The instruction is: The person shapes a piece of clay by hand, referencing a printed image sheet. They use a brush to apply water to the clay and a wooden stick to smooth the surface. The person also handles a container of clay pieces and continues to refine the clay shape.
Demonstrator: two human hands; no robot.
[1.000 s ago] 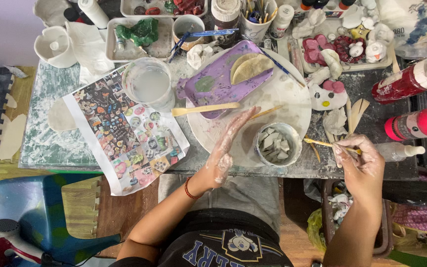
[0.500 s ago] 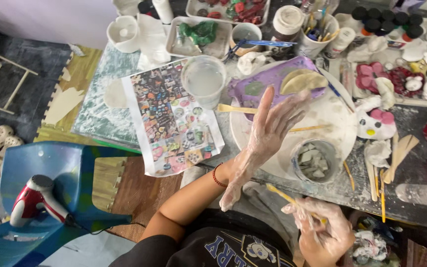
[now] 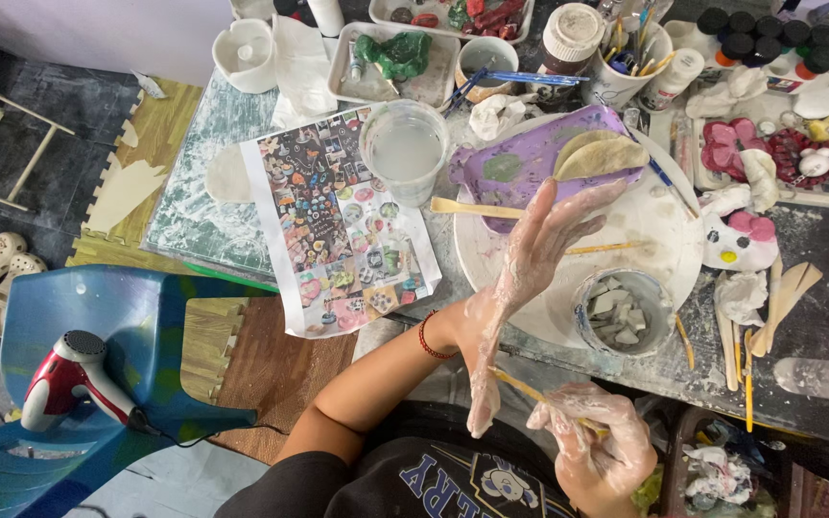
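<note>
Right hand (image 3: 592, 436) now pulled back off the bench (image 3: 808, 331) toward the lap, closed on thin wooden stick (image 3: 530, 391). Left hand (image 3: 530, 264) lifted, fingers spread, empty, clay-smeared, over white round board (image 3: 664, 225). Scraping apparently paused.

Left hand (image 3: 530, 259) over the front of a round board (image 3: 664, 221), just left of a small tub (image 3: 626, 309) on the board's near edge. Right hand (image 3: 592, 446) nearer the body, off the table edge, w/ a thin stick (image 3: 530, 388). Tray (image 3: 539, 158) at the board's back; water cup (image 3: 405, 149) left of it; printed sheet (image 3: 338, 221) further left. Hair dryer (image 3: 74, 379) on a chair (image 3: 107, 317), far left.
</note>
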